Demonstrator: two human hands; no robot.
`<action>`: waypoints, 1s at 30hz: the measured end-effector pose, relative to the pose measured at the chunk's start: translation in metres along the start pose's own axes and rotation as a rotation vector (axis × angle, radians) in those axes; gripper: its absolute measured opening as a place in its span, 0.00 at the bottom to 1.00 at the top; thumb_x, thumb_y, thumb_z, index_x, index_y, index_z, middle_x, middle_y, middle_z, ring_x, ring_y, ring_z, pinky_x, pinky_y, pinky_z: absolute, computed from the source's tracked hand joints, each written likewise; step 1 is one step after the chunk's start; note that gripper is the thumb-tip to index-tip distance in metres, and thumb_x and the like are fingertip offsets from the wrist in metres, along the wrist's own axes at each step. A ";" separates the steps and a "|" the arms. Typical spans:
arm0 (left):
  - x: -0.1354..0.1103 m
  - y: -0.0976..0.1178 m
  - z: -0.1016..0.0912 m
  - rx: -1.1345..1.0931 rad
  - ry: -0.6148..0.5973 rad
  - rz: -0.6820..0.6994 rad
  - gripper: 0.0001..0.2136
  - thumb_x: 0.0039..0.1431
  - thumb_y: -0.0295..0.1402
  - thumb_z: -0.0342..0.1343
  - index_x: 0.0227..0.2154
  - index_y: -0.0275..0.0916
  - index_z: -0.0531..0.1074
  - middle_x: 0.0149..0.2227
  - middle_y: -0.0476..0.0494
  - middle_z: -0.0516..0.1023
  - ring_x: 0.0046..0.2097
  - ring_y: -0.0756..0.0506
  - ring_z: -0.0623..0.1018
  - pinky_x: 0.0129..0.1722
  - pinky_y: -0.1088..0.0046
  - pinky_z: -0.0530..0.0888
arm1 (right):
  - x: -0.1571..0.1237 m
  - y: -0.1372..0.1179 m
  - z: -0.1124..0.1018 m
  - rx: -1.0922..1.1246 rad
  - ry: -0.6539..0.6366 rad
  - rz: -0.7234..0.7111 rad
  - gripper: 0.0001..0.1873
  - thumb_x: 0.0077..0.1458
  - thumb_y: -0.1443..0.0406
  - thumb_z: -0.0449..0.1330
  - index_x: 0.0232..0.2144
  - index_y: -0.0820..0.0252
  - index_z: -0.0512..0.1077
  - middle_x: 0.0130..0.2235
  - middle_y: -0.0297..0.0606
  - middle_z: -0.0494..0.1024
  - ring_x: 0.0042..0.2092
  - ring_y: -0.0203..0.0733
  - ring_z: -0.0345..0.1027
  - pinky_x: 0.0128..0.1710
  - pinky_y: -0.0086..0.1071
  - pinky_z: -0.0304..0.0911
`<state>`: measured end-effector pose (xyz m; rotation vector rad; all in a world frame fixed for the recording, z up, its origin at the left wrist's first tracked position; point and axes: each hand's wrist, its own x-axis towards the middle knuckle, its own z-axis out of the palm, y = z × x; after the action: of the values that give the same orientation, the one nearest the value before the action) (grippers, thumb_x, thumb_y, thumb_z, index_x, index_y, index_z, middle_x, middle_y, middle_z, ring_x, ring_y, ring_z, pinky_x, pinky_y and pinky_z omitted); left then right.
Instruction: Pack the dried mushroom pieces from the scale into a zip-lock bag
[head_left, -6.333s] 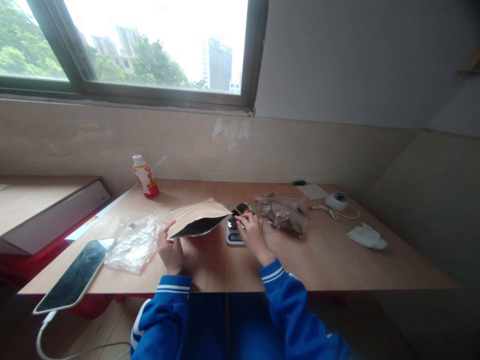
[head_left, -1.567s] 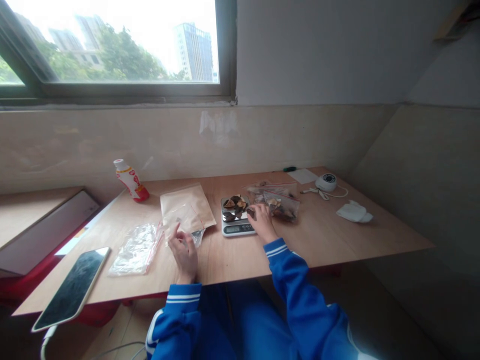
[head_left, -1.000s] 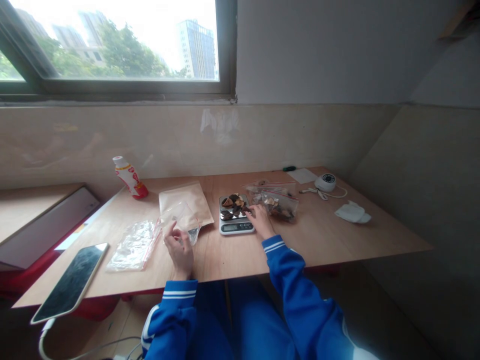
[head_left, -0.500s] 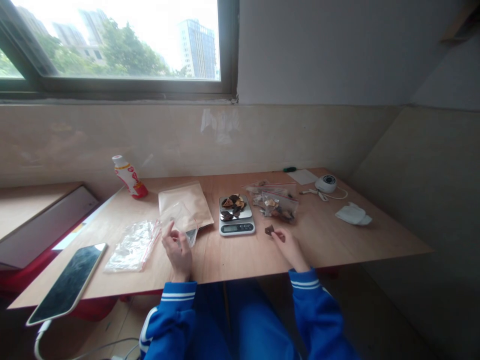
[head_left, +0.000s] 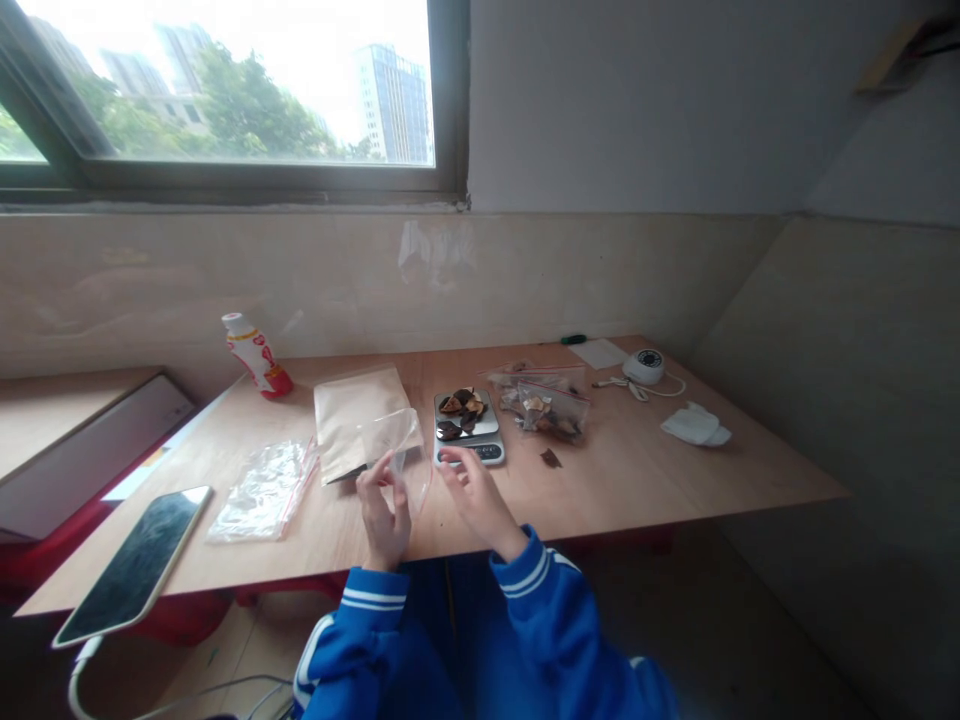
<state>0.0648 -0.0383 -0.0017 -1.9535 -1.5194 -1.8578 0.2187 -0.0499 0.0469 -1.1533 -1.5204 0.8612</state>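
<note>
The right grip (head_left: pixel 480 497) hides some of the scale (head_left: pixel 489 428); the top and left edges cut off the window (head_left: pixel 285 178).

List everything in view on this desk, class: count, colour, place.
Bottle: 1, white-red, back left
Phone: 1, black, left
Flat plastic: uncountable, clear, beside phone
Paper bag: 1, tan, left of scale
Scale: 1, white, centre
Pieces: several, brown, on scale
Loose piece: 1, brown, right
Filled bags: 2+, clear, right
Dome camera: 1, white, right
Sheet: 1, white, back
Slim object: 1, green, back
Crumpled item: 1, white, right
Left hand: 1, blue-sleeved, holding clear bag
Right hand: 1, blue-sleeved, near scale
</note>
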 end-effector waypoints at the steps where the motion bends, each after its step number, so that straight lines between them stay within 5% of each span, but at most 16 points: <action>1: -0.005 0.005 0.001 -0.031 -0.016 0.015 0.18 0.60 0.32 0.48 0.53 0.38 0.63 0.35 0.44 0.68 0.35 0.46 0.68 0.38 0.65 0.69 | 0.002 -0.006 0.016 0.068 -0.047 0.006 0.16 0.60 0.56 0.50 0.46 0.56 0.67 0.45 0.42 0.72 0.40 0.41 0.70 0.36 0.34 0.68; 5: -0.015 0.014 0.000 -0.114 0.056 -0.062 0.16 0.57 0.35 0.53 0.49 0.39 0.64 0.42 0.41 0.68 0.39 0.45 0.69 0.37 0.65 0.70 | 0.003 -0.021 0.054 0.216 -0.104 -0.024 0.14 0.61 0.57 0.50 0.42 0.57 0.69 0.38 0.38 0.75 0.38 0.40 0.71 0.37 0.33 0.68; 12: -0.007 0.013 -0.013 -0.107 0.122 -0.094 0.09 0.58 0.33 0.53 0.40 0.39 0.62 0.42 0.42 0.67 0.45 0.44 0.70 0.41 0.64 0.69 | 0.000 -0.022 0.050 0.258 -0.145 -0.015 0.18 0.61 0.54 0.49 0.40 0.57 0.73 0.37 0.38 0.78 0.37 0.39 0.72 0.35 0.31 0.67; 19: 0.008 0.007 -0.023 -0.060 0.259 -0.078 0.07 0.57 0.33 0.54 0.38 0.39 0.65 0.35 0.47 0.70 0.36 0.48 0.71 0.37 0.68 0.69 | 0.010 0.020 0.019 0.245 0.048 0.177 0.23 0.58 0.48 0.49 0.35 0.61 0.72 0.28 0.37 0.75 0.23 0.34 0.63 0.24 0.29 0.61; 25: 0.026 0.016 -0.013 0.042 0.181 -0.049 0.09 0.59 0.33 0.52 0.42 0.39 0.70 0.36 0.45 0.71 0.35 0.48 0.70 0.36 0.69 0.69 | 0.013 0.034 -0.024 0.260 -0.229 0.093 0.24 0.58 0.49 0.51 0.49 0.57 0.68 0.40 0.40 0.77 0.33 0.37 0.70 0.31 0.31 0.65; 30: 0.031 0.003 0.017 0.073 0.286 -0.020 0.10 0.59 0.34 0.52 0.41 0.38 0.68 0.39 0.42 0.66 0.44 0.44 0.68 0.44 0.63 0.67 | 0.045 0.042 -0.053 -0.087 0.020 -0.027 0.18 0.63 0.57 0.45 0.42 0.57 0.71 0.42 0.40 0.75 0.43 0.42 0.69 0.43 0.35 0.64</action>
<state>0.0732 -0.0115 0.0192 -1.5656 -1.4998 -1.9573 0.2782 0.0034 0.0339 -1.1980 -1.5660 0.7696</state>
